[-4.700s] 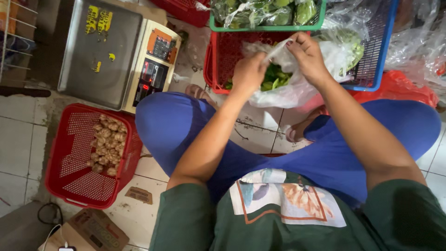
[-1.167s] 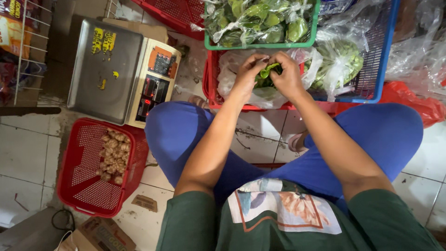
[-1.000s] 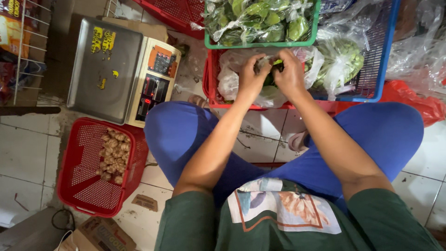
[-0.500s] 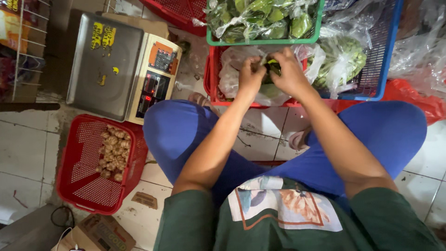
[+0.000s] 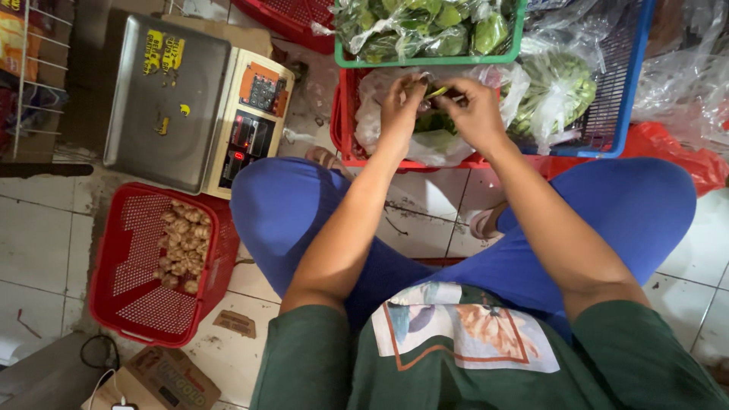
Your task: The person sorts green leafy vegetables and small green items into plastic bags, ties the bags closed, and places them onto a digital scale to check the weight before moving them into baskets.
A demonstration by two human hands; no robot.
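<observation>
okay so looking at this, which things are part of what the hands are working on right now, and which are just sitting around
In hand:
left hand
right hand
clear bag of greens
red crate under it

Lying about:
weighing scale
red basket of ginger-like roots
green crate of bagged vegetables
blue crate
cardboard box

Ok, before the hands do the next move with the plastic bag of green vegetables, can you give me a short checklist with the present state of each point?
1. Both hands on the bag: ok. Left hand and right hand meet at the top of the clear plastic bag.
2. Bag supported: ok. It rests in the red basket.
3. Bag mouth closed or tied: cannot tell, the fingers cover it.
4. Greens inside the bag: ok, none seen spilled on the floor tiles.
5. Scale pan free: ok, nothing lies on it.
6. Scale switched on: ok, its red display is lit.
</observation>
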